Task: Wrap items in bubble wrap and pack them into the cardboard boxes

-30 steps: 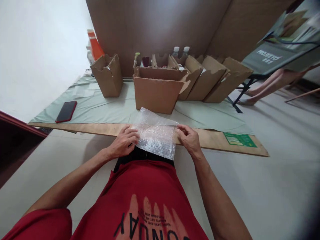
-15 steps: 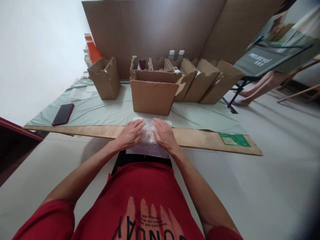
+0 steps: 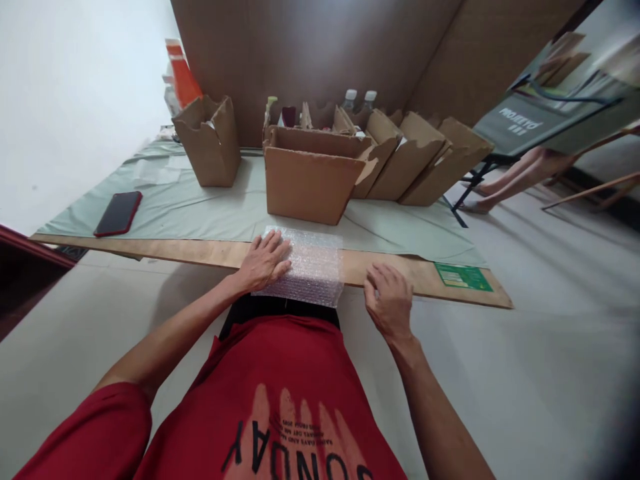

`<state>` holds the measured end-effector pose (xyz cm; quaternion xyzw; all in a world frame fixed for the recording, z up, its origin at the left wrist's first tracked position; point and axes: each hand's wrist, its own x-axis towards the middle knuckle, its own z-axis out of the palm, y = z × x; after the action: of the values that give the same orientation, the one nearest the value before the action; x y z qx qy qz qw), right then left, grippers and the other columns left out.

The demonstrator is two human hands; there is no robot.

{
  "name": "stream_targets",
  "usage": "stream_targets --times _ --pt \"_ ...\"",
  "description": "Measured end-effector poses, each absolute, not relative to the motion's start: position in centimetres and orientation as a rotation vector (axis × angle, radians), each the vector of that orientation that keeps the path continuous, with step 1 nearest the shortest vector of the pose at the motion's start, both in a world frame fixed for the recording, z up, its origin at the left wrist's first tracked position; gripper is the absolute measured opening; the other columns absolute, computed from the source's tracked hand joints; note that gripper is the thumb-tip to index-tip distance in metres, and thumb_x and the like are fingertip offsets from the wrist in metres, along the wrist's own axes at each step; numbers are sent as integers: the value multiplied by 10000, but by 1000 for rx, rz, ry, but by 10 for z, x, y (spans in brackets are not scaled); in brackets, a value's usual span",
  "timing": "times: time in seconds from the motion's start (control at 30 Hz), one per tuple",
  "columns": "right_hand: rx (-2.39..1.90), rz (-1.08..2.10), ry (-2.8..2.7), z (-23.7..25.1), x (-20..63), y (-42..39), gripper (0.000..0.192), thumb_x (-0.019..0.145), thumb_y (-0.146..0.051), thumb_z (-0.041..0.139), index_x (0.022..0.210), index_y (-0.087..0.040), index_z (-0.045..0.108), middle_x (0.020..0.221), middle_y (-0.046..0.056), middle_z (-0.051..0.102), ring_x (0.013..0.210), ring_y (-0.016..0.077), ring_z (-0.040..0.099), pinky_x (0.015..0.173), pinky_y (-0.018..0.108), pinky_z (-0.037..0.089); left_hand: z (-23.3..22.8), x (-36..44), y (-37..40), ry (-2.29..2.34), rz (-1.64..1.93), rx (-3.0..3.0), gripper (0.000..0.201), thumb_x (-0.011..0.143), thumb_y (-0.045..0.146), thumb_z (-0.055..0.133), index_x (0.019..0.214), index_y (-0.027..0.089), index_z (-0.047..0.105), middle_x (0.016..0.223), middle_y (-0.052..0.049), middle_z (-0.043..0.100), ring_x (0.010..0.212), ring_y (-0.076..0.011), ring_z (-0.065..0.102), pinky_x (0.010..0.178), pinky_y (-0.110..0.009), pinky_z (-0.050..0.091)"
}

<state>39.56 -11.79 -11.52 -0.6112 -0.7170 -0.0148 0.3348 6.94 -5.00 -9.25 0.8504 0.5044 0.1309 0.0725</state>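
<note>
A sheet of clear bubble wrap (image 3: 313,267) lies flat at the near edge of the low wooden board (image 3: 430,277), partly over my lap. My left hand (image 3: 264,261) presses flat on its left part, fingers spread. Just right of the wrap, my right hand (image 3: 389,302) rests by the board's edge, fingers loosely curled and holding nothing. An open cardboard box (image 3: 307,175) stands just behind the wrap.
A pale green cloth (image 3: 200,210) covers the board. A red phone (image 3: 118,213) lies at its left. Several more open cardboard boxes (image 3: 425,167) and a separate one (image 3: 207,140) stand behind, with bottles (image 3: 359,100) at the back. Another person's legs (image 3: 515,175) show at right.
The bubble wrap was held up by both hands, then laid flat and pressed. My right hand has now slid off it to the right; my left hand stays on it.
</note>
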Motion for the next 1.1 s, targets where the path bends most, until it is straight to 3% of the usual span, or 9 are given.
stream_targets --times 0.13,0.3,0.37,0.5,0.6,0.77,0.93,1.03,1.1 --pt "-1488 199 -1790 -135 376 -158 255 989 -329 537 1041 -241 771 1135 113 785 1138 276 692 1049 480 478 -92 41 -78 1390 610 2592 584 1016 387 491 1561 181 440 1693 -163 361 1610 -335 239 1301 -550 227" --pt "-1391 637 -1679 -153 348 -163 277 906 -462 633 924 -249 809 1357 108 705 1231 288 667 1023 461 540 -97 -13 -110 1195 683 2696 786 845 113 551 1598 259 379 1682 -141 381 1592 -353 287 1254 -584 340" --pt "-1352 797 -1633 -151 342 -155 276 862 -487 684 929 -256 818 1303 91 728 1223 291 665 1043 471 530 -98 -24 -112 1250 610 2775 857 788 38 535 1601 253 373 1689 -154 367 1603 -355 266 1257 -594 328" --pt "-1281 1077 -1540 -131 337 -144 302 824 -491 741 997 -253 810 1023 66 790 975 265 722 919 452 585 -102 -18 -104 1274 420 2902 800 796 47 595 1564 207 438 1707 -199 315 1608 -387 240 1287 -631 217" --pt "-1215 1208 -1422 -112 339 -145 360 851 -539 708 1024 -233 787 994 72 789 883 246 727 839 419 609 -100 0 -97 1143 461 2856 673 854 130 634 1511 212 516 1674 -178 398 1584 -373 313 1292 -623 213" --pt "-1113 1287 -1234 -88 342 -130 526 942 -614 499 1224 -220 703 1314 153 719 1022 301 748 875 504 618 -80 36 -83 1334 872 2355 311 941 291 590 1211 206 716 1274 -104 759 1287 -286 656 1153 -460 475" --pt "-1021 1329 -1096 -80 339 -92 647 944 -651 449 1448 -248 494 1411 178 674 1336 326 633 982 545 593 -65 57 -41 1587 839 2150 450 943 326 586 1372 195 618 915 -21 776 769 -190 711 787 -322 582" --pt "-1135 1252 -1075 -80 341 -81 749 893 -631 574 1520 -270 379 1339 147 717 1237 290 701 920 474 627 -65 62 -18 1697 736 2094 559 838 226 675 1391 186 604 767 6 733 716 -199 693 729 -310 558" --pt "-1254 1096 -1214 -77 346 -78 684 905 -604 582 1476 -255 443 1248 127 755 1100 268 751 820 419 642 -66 64 -12 1731 673 2086 610 801 200 711 1400 179 600 778 -12 735 752 -225 708 735 -325 557"
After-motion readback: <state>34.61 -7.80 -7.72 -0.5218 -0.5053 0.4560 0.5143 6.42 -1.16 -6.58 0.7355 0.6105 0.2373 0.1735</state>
